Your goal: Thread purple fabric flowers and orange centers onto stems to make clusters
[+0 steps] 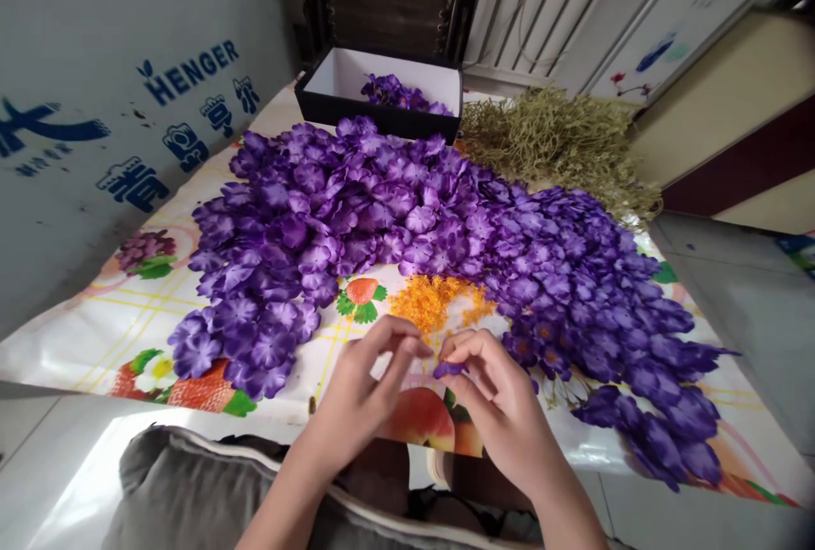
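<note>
My right hand [500,389] pinches a small purple artificial flower petal [451,369] between thumb and fingers, just above the table's front edge. Close by on the left, my left hand [366,380] has its thumb and fingertips drawn together, pointing toward that petal; whatever is between them is too small to make out. A small heap of orange flower centres [426,302] lies just beyond both hands. Around it curves a wide pile of loose purple petals [382,202]. Several assembled purple flowers with orange middles [544,346] rest right of my right hand, their pale stems toward me.
At the back stands a black box [375,119] with a white inside, holding purple flowers [398,92]. Dry-looking greenish stems [560,138] are bunched at the back right. A fruit-patterned cloth [76,355] covers the table. A grey cushion [191,491] lies below the front edge.
</note>
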The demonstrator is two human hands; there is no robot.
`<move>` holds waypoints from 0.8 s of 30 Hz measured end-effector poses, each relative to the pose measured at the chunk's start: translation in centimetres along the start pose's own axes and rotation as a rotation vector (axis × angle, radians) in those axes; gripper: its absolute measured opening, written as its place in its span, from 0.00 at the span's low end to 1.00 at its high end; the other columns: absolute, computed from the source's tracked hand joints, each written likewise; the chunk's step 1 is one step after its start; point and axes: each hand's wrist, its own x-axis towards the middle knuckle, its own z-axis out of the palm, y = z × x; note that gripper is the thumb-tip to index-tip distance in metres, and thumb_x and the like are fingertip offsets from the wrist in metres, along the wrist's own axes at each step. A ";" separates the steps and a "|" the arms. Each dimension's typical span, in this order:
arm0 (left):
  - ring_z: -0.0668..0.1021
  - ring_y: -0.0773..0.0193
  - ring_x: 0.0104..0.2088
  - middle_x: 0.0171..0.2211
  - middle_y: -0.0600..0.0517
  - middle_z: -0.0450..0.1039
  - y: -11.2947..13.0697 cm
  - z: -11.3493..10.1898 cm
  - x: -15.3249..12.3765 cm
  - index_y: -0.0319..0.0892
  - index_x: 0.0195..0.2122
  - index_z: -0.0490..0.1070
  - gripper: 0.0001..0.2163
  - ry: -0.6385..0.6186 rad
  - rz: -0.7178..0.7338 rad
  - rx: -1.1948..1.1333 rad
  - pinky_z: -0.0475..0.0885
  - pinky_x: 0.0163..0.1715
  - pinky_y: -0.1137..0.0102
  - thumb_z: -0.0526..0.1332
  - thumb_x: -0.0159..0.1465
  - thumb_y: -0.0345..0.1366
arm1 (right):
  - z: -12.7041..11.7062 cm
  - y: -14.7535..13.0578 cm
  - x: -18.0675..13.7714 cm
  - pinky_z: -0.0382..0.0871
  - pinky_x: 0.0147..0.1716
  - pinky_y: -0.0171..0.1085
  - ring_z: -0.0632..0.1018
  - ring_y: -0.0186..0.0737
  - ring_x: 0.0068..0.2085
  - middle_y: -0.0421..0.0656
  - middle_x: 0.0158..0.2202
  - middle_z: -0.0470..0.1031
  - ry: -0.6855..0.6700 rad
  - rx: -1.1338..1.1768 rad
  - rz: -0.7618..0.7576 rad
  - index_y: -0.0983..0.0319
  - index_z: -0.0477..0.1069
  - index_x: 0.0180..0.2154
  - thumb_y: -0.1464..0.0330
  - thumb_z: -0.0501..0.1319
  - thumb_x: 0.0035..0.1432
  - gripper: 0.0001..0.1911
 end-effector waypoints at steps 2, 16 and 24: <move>0.79 0.63 0.37 0.35 0.50 0.77 -1.0 0.0 1.5 0.41 0.38 0.68 0.06 0.218 0.035 0.193 0.73 0.39 0.70 0.53 0.68 0.32 | 0.0 0.4 0.5 0.71 0.39 0.36 0.76 0.39 0.39 0.40 0.34 0.72 0.036 0.025 0.017 0.57 0.65 0.35 0.69 0.57 0.61 0.02; 0.71 0.53 0.50 0.43 0.47 0.73 -2.8 0.3 10.0 0.40 0.35 0.73 0.06 0.445 0.021 0.431 0.63 0.52 0.53 0.58 0.65 0.34 | -0.1 0.2 1.8 0.71 0.29 0.33 0.79 0.37 0.29 0.39 0.26 0.77 0.086 0.125 0.017 0.61 0.74 0.32 0.71 0.61 0.54 0.03; 0.75 0.66 0.26 0.24 0.55 0.71 0.8 0.3 7.6 0.39 0.29 0.68 0.08 0.410 -0.070 -0.046 0.71 0.29 0.69 0.59 0.63 0.38 | -0.2 0.2 1.5 0.75 0.34 0.37 0.81 0.42 0.33 0.44 0.30 0.79 0.144 0.250 -0.001 0.62 0.74 0.37 0.66 0.62 0.56 0.08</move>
